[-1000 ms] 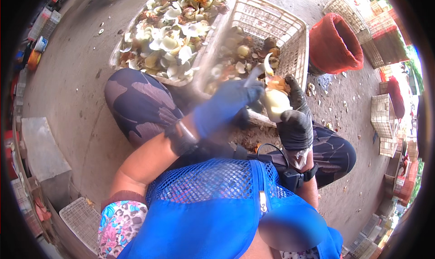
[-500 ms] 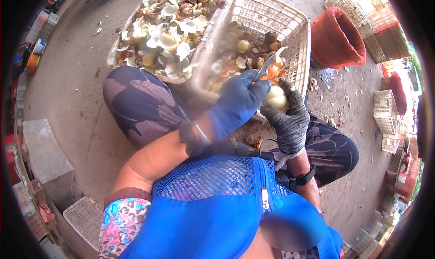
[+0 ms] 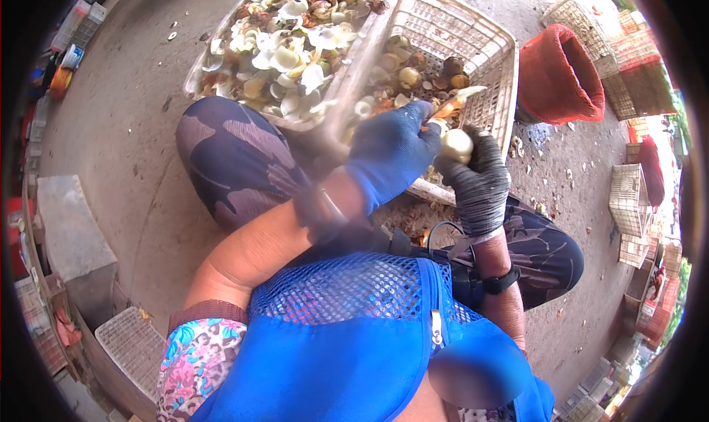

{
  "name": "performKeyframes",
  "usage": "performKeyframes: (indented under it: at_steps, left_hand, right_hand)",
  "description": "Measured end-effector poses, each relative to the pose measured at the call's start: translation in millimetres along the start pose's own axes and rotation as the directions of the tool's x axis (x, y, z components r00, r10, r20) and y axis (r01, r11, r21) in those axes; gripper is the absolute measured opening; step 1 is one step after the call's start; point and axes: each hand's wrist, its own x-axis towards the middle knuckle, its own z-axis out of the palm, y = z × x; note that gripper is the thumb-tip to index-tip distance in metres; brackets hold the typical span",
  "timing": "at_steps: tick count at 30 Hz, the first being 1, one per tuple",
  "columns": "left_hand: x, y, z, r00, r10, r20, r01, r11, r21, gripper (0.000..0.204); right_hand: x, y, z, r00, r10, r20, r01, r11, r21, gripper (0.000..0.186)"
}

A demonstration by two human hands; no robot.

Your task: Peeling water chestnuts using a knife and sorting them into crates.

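My left hand (image 3: 391,149), in a blue glove, is closed round a small knife, which shows in the earlier head view but is now mostly hidden by the fingers. A curling strip of onion peel (image 3: 465,95) with orange skin sticks up beyond those fingers. In my right hand (image 3: 481,189), in a grey striped glove, is a pale peeled onion (image 3: 457,146), held close to the left fingertips. Both hands are over the near edge of a white plastic crate (image 3: 493,67), in which several unpeeled onions (image 3: 410,77) and scraps lie.
A second crate (image 3: 193,82) at the left is heaped with onion peelings (image 3: 284,56). Beyond the right side stands a red fabric-like bucket (image 3: 546,79). My bent knees flank the crates' near side. Stacked crates (image 3: 629,200) line the far right, and a grey box (image 3: 77,230) is at left.
Both hands have moved slightly to the right in the picture, as has the whole scene. The knife blade is no longer plain to see, and the peel strip now leans further right.
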Motion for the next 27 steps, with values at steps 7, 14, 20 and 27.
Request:
performKeyframes:
  at_steps: [7,14,20,27]
  left_hand:
    - [9,-24,7,0.998,0.033,0.044,-0.03,0.998,-0.055,0.037]
    - [45,-43,-15,0.987,0.007,0.16,-0.032,0.988,0.153,0.038]
    - [39,-63,-9,0.984,0.109,0.144,-0.123,0.988,0.094,0.025]
    - [37,-48,-8,0.935,0.09,0.343,-0.173,0.96,0.222,0.033]
  right_hand:
    - [18,17,-28,0.976,0.213,0.039,-0.167,0.624,0.763,0.042]
    - [29,20,-45,0.916,0.151,0.372,-0.391,0.122,0.912,0.044]
    - [77,65,-107,0.924,0.204,0.322,-0.374,0.314,0.873,0.051]
    - [114,-16,-114,0.995,0.102,-0.013,-0.089,0.916,0.392,0.05]
